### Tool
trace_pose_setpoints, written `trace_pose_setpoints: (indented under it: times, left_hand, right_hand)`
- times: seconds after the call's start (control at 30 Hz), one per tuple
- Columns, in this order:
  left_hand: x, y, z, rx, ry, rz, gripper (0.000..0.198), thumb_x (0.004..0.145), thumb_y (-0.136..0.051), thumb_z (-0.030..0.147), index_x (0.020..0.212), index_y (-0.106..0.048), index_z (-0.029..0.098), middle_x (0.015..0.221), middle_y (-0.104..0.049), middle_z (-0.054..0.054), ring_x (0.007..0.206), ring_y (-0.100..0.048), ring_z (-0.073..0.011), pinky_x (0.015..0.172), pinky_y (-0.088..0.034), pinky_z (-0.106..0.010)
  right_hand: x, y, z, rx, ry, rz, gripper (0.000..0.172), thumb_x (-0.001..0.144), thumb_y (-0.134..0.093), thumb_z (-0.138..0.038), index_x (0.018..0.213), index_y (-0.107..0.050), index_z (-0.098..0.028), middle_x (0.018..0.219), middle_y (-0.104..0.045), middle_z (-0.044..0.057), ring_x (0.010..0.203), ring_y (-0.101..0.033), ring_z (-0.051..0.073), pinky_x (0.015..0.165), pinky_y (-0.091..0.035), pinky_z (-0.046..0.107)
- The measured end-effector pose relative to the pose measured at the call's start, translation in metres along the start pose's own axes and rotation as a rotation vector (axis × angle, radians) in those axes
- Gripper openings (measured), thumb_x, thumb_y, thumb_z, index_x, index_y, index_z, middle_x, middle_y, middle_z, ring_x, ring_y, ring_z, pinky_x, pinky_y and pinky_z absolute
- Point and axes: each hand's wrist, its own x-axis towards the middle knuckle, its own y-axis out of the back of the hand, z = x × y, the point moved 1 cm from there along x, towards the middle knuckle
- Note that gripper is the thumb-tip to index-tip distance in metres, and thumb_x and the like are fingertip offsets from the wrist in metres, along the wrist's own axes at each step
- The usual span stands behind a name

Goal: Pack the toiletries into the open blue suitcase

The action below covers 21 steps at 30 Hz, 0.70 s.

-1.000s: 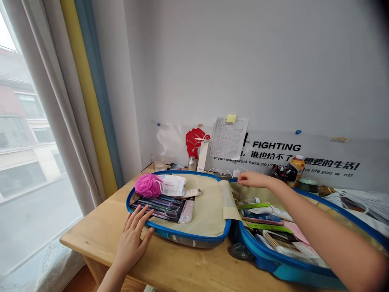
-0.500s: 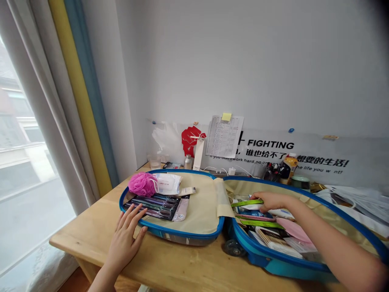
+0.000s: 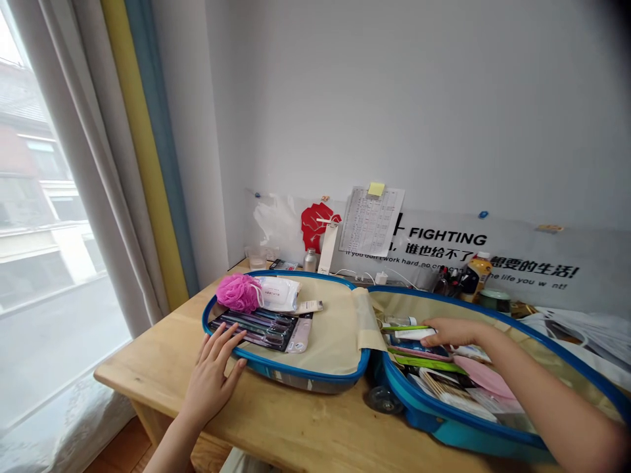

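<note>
An open blue suitcase point(image 3: 315, 383) with a beige lining lies on the wooden table. My left hand point(image 3: 217, 364) rests with fingers spread over its near left rim, fingertips at a pack of toothbrushes point(image 3: 266, 332). Beside that pack are a pink bath puff point(image 3: 237, 293), a white packet of wipes point(image 3: 279, 293) and a small box point(image 3: 310, 307). In the right half, my right hand point(image 3: 446, 332) is closed on a green-edged packet point(image 3: 411, 330), its fingertips partly hidden. Around it lie a clear bottle point(image 3: 401, 321), cotton swabs point(image 3: 441, 387) and a pink oval item point(image 3: 486, 376).
Along the wall stand a glass point(image 3: 257, 258), a small metallic bottle point(image 3: 310, 260), a white charger point(image 3: 381, 278), a drink bottle point(image 3: 477, 276) and a lidded jar point(image 3: 494, 301). A suitcase wheel point(image 3: 384, 399) rests near the hinge. Curtains point(image 3: 148, 144) hang left.
The view has shifted slightly, so the scene sits further right. The green-edged packet has lowered a little in my right hand, and a clear bottle shows behind it. My left hand stays at the rim.
</note>
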Motion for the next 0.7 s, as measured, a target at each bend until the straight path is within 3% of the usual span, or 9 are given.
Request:
trace_pose_setpoints:
  times: [0.27,0.37,0.5,0.6,0.7]
  left_hand:
    - [0.000,0.001,0.001,-0.003,-0.003,-0.002,0.041,0.093,-0.047,0.035,0.132,-0.051,0.027,0.139,-0.055,-0.006,0.135,-0.042,-0.0267,0.114,-0.031,-0.049]
    - [0.000,0.001,0.001,-0.009,0.006,-0.012,0.040,0.093,-0.047,0.035,0.132,-0.052,0.027,0.139,-0.055,-0.005,0.136,-0.042,-0.0265,0.114,-0.030,-0.049]
    - [0.000,0.001,0.002,-0.014,0.031,-0.021,0.041,0.092,-0.047,0.035,0.131,-0.053,0.027,0.138,-0.056,-0.005,0.137,-0.040,-0.0268,0.114,-0.030,-0.049]
    - [0.000,0.001,0.003,-0.006,0.022,-0.020,0.041,0.092,-0.047,0.035,0.132,-0.053,0.027,0.139,-0.055,-0.005,0.137,-0.040,-0.0268,0.114,-0.030,-0.049]
    - [0.000,0.001,0.003,0.012,-0.007,-0.003,0.041,0.093,-0.046,0.034,0.133,-0.051,0.027,0.139,-0.055,-0.006,0.137,-0.039,-0.0262,0.113,-0.032,-0.049]
  right_hand:
    - [0.003,0.006,0.003,0.082,-0.034,0.042,0.035,0.093,-0.048,-0.046,0.108,-0.058,-0.016,0.087,-0.064,0.003,0.055,-0.052,0.007,0.057,-0.044,0.024]
    - [0.003,0.005,0.004,0.123,-0.006,0.092,0.038,0.084,-0.051,-0.049,0.106,-0.062,-0.020,0.080,-0.065,0.005,0.052,-0.054,0.011,0.053,-0.040,0.027]
    - [-0.008,0.008,0.007,0.167,0.003,0.160,0.054,0.074,-0.052,-0.052,0.119,-0.057,-0.024,0.078,-0.064,0.008,0.049,-0.054,0.016,0.047,-0.036,0.029]
    - [-0.021,0.021,0.005,0.163,0.024,0.233,0.054,0.079,-0.041,-0.053,0.121,-0.056,-0.023,0.079,-0.064,0.011,0.044,-0.046,0.014,0.046,-0.036,0.031]
    - [-0.027,0.037,-0.013,0.132,0.111,0.360,0.054,0.089,-0.024,-0.050,0.125,-0.053,-0.022,0.094,-0.066,0.012,0.056,-0.052,0.016,0.055,-0.042,0.031]
